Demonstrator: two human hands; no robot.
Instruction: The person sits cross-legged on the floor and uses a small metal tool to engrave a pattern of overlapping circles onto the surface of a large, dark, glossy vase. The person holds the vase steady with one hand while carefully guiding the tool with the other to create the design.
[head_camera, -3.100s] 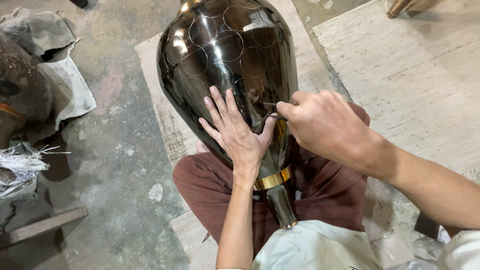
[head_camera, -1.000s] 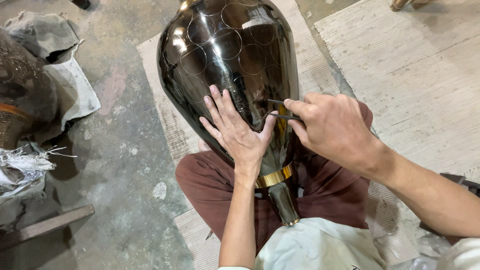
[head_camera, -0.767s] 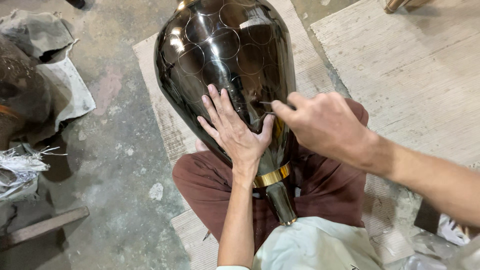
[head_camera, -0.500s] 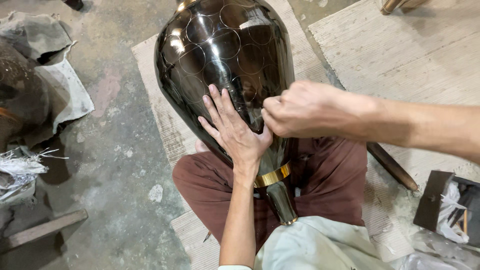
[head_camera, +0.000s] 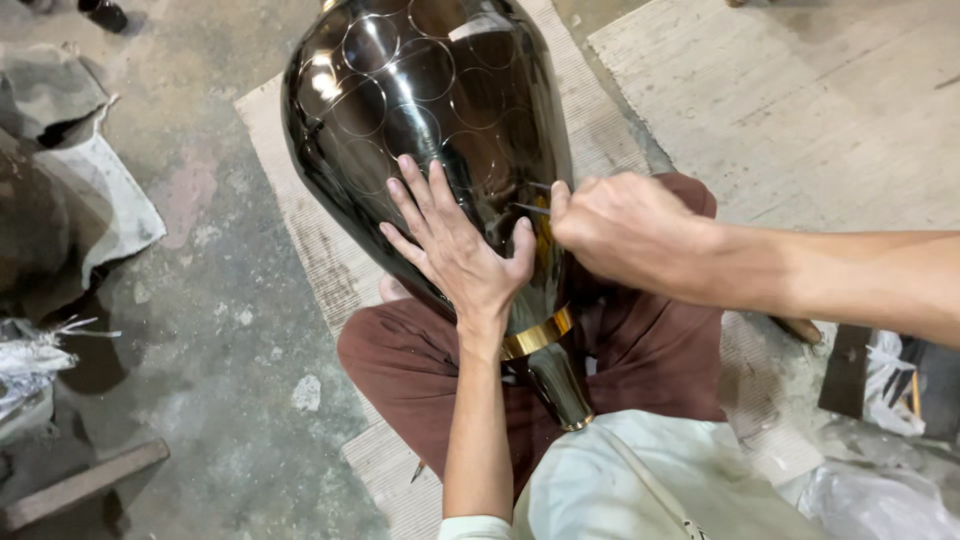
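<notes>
A large glossy black vase (head_camera: 420, 110) with scribed circles lies tilted across my lap, its neck ringed by a gold band (head_camera: 537, 337). My left hand (head_camera: 455, 250) presses flat on the vase's lower body, fingers spread. My right hand (head_camera: 625, 235) is closed around a thin metal scribing tool (head_camera: 530, 207), whose two points touch the vase surface just right of my left thumb.
Brown trousers (head_camera: 400, 370) cover my crossed legs on a woven mat (head_camera: 300, 220). Crumpled cloth (head_camera: 80, 190) lies at the left, a wooden strip (head_camera: 80, 485) at lower left, a pale board (head_camera: 800, 110) at upper right, and plastic scraps (head_camera: 890, 380) at the right.
My right hand has shifted slightly along the vase with the tool while my forearm swung outward to the right. My left hand has stayed pressed in place.
</notes>
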